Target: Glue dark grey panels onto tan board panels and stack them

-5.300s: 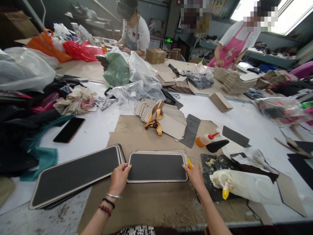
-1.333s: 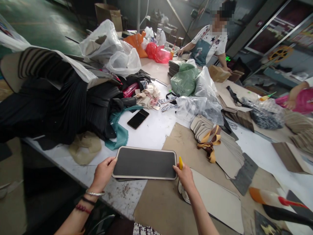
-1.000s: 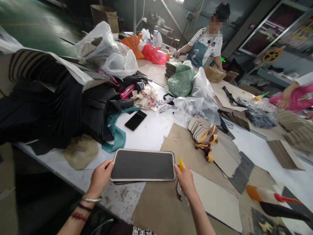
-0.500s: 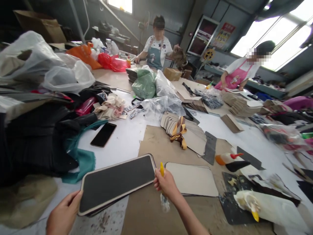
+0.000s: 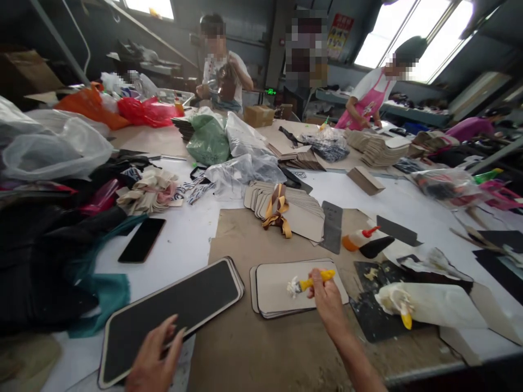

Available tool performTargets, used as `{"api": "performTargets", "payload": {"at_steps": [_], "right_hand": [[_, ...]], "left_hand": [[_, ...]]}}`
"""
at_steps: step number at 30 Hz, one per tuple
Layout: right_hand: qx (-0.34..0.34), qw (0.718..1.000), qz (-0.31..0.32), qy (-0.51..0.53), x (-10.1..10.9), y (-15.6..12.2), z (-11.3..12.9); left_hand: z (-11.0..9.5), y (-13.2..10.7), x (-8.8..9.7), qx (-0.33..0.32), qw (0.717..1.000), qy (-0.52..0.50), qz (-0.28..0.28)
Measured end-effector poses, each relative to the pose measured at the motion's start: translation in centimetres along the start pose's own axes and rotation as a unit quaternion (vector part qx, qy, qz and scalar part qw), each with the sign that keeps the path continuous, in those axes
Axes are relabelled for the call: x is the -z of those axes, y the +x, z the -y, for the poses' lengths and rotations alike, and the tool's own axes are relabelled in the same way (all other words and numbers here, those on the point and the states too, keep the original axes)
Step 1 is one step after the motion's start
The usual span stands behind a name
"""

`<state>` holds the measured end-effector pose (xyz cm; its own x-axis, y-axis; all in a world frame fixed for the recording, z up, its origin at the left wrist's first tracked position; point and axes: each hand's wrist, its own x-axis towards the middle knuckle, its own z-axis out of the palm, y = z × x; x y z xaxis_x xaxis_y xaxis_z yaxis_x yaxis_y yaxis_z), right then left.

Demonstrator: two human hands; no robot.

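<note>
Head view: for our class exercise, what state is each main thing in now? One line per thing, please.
Right hand: closed around the brush
Brush: held, bristles whitened, over the pale boards
Left hand: open, fingers bent, above or on the dark boards
Pale boards: stacked, edges uneven
Dark boards: stacked, lying flat
Phone: lying flat, screen dark
Ribbon: looped, resting on fanned boards
White container: lying on its side

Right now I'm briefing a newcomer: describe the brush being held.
On the white table, find the beige boards beside the dark panels. Over them, the right hand holds the yellow-handled brush. Its pale bristles point left; the yellow-tipped tool at the plastic container lies unheld.
</note>
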<state>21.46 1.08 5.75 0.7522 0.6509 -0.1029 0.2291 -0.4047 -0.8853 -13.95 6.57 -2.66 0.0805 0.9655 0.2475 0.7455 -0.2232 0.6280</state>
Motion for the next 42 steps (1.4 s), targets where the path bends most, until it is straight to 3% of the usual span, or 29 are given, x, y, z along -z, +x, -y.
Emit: {"api": "performTargets", "payload": {"at_steps": [2, 4, 6, 8, 10, 13, 19, 24, 29, 34, 36, 38, 40, 42], "right_hand": [[-0.012, 0.997, 0.007, 0.071, -1.4, 0.2, -0.6], [-0.023, 0.992, 0.017, 0.123, -3.3, 0.4, -1.1], [-0.034, 0.986, 0.039, 0.161, -5.0, 0.7, -1.7], [-0.037, 0.98, 0.062, 0.184, -5.8, 1.0, -2.5], [-0.027, 0.983, 0.061, 0.173, -5.4, 1.5, -3.4], [0.006, 0.994, 0.009, 0.105, -2.6, 3.0, -5.0], [0.043, 0.992, -0.103, -0.055, 5.4, 6.4, -8.7], [0.085, 0.977, -0.15, -0.122, 8.6, 7.4, -10.4], [0.195, 0.949, -0.161, -0.187, 8.1, 5.9, -9.8], [0.262, 0.935, -0.101, -0.217, 2.4, 0.1, -7.6], [0.28, 0.937, -0.051, -0.2, -0.1, -2.5, -6.4], [0.273, 0.95, -0.001, -0.151, -1.3, -4.2, -5.2], [0.233, 0.968, 0.01, -0.092, -0.3, -4.3, -4.5], [0.179, 0.981, -0.041, -0.058, 3.1, -3.1, -4.5]], "left_hand": [[-5.2, -0.3, -3.0, -0.136, 0.99, -0.02, 0.043], [-9.3, -0.5, -6.2, -0.223, 0.972, -0.023, 0.076], [-11.8, -0.5, -9.0, -0.273, 0.955, -0.011, 0.111], [-12.9, -0.5, -11.2, -0.302, 0.944, 0.017, 0.133], [-13.0, -0.6, -12.8, -0.319, 0.936, 0.051, 0.139], [-12.1, -0.9, -13.9, -0.339, 0.927, 0.087, 0.135], [-11.5, -1.2, -14.1, -0.379, 0.91, 0.129, 0.108], [-11.4, -1.0, -14.4, -0.401, 0.903, 0.132, 0.086], [-11.0, -1.0, -14.7, -0.404, 0.905, 0.115, 0.071], [-10.7, -1.2, -15.0, -0.41, 0.904, 0.107, 0.062], [-10.4, -1.2, -15.2, -0.417, 0.901, 0.106, 0.051], [-10.1, -1.1, -15.4, -0.431, 0.896, 0.103, 0.036], [-9.5, -0.8, -15.7, -0.445, 0.889, 0.099, 0.027], [-8.8, -0.6, -16.1, -0.457, 0.885, 0.091, 0.02]]}}
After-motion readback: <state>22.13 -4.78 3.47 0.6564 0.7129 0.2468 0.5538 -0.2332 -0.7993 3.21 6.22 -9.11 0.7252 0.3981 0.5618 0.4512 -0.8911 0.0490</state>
